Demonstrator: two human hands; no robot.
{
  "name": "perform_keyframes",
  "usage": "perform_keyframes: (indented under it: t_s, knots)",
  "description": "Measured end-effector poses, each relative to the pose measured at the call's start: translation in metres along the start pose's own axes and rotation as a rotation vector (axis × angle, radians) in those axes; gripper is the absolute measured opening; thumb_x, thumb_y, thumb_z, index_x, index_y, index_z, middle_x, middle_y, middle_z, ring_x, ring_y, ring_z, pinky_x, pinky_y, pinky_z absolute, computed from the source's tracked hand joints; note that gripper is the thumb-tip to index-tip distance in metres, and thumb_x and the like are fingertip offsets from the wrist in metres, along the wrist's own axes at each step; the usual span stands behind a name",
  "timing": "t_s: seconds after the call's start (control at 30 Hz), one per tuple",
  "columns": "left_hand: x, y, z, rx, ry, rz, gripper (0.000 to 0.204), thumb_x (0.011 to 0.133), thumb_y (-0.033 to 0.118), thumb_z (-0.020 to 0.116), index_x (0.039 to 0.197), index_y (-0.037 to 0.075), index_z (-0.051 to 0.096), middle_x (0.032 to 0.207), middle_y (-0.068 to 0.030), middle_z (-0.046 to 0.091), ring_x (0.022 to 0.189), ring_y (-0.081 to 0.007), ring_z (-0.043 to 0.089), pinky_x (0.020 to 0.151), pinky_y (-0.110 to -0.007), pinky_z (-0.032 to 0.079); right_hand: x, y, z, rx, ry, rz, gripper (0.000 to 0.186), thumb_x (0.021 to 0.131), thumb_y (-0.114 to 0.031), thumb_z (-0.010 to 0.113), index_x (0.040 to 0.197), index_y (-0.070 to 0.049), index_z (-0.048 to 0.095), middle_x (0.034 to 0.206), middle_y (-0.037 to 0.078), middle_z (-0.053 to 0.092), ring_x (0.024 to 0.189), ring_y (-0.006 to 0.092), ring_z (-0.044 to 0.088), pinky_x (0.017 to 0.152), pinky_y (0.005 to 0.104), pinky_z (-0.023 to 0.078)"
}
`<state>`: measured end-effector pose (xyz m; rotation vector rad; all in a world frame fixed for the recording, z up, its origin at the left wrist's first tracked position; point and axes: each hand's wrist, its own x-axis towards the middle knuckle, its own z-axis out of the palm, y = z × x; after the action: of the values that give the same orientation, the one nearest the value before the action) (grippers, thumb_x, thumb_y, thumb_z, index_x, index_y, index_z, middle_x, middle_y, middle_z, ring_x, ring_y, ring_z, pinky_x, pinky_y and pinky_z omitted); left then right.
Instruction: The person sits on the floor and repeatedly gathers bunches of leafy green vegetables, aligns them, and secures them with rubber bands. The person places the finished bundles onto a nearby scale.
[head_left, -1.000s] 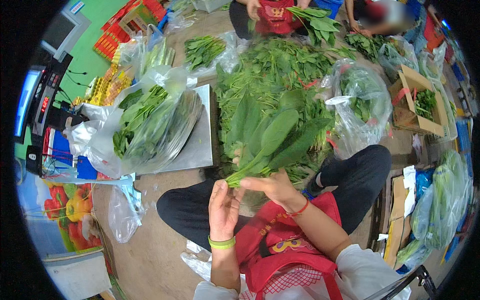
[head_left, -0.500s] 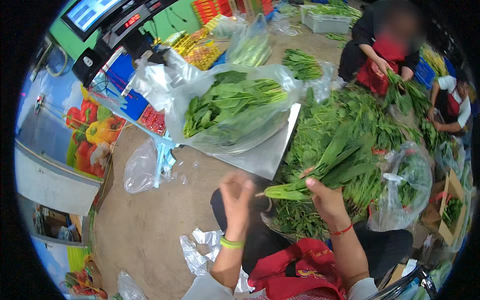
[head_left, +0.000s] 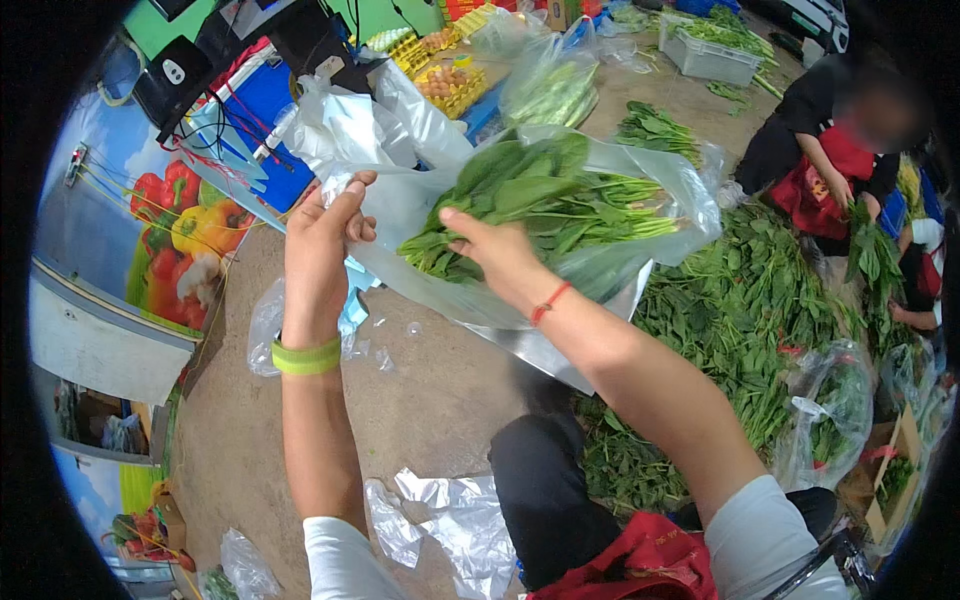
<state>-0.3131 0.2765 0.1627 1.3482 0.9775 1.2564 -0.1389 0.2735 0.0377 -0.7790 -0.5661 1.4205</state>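
Observation:
A large clear plastic bag [head_left: 390, 205] lies spread on a metal tray [head_left: 640, 285], its mouth gaping. Inside it rests a pile of long-stemmed leafy greens [head_left: 620, 215], stalks to the right. My left hand [head_left: 325, 225] is closed at the bag's left edge, pinching the plastic. Over the pile, my right hand [head_left: 490, 250] grips a bunch of leafy greens [head_left: 540, 175], thumb on the leaves and fingers partly hidden beneath. The bunch touches the greens in the bag.
A big heap of greens [head_left: 740, 290] covers the floor at right. Two co-workers, one in a red apron [head_left: 805, 190], handle greens there. Egg trays [head_left: 450, 85] and a blue crate [head_left: 260, 125] stand beyond the bag. Silvery plastic [head_left: 465, 525] lies near my knee.
My right hand has carried the bunch of greens from over the heap leftward and away into the bag. My left hand has moved up and left to the bag's edge.

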Motion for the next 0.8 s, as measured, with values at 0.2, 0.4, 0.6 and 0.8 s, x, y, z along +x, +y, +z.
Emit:
perform_keyframes:
  t_s: [0.2,0.4,0.6,0.8]
  knots:
    - [-0.016,0.010,0.015,0.103,-0.060,0.025,0.029,0.100,0.014,0.063,0.120,-0.007,0.067,0.071,0.0034,0.055,0.068,-0.0067,0.052,0.069,-0.022,0.042,0.109,0.107,0.046,-0.098,0.376,0.328,0.033,0.089,-0.013,0.077,0.111,0.007,0.063,0.111,0.016,0.067,0.095,0.0260,0.066,0.086,0.0411,0.054]
    - [-0.028,0.000,-0.002,0.213,-0.111,0.034,0.036,0.100,0.013,0.062,0.132,-0.004,0.061,0.094,-0.0022,0.068,0.086,-0.0087,0.061,0.084,-0.027,0.048,0.121,0.086,0.035,-0.004,0.277,0.580,0.028,0.092,0.002,0.065,0.119,0.008,0.059,0.125,0.017,0.060,0.104,0.0269,0.063,0.091,0.0374,0.055]
    - [-0.078,-0.020,0.025,0.611,0.164,0.314,0.044,0.100,0.010,0.061,0.141,-0.005,0.053,0.146,-0.0201,0.053,0.133,-0.0256,0.053,0.114,-0.037,0.039,-0.086,-0.024,-0.041,0.298,0.008,0.225,0.052,0.095,0.000,0.064,0.142,0.004,0.043,0.143,0.015,0.048,0.114,0.0258,0.062,0.097,0.0395,0.055]
    - [-0.229,-0.088,0.184,0.342,-0.045,0.546,0.050,0.092,0.002,0.062,0.139,-0.009,0.048,0.135,-0.0231,0.057,0.127,-0.0309,0.055,0.113,-0.045,0.041,-0.353,0.072,-0.313,-0.015,0.167,0.291,0.052,0.097,-0.037,0.071,0.135,-0.003,0.060,0.108,0.003,0.068,0.100,0.0121,0.064,0.087,0.0297,0.052]
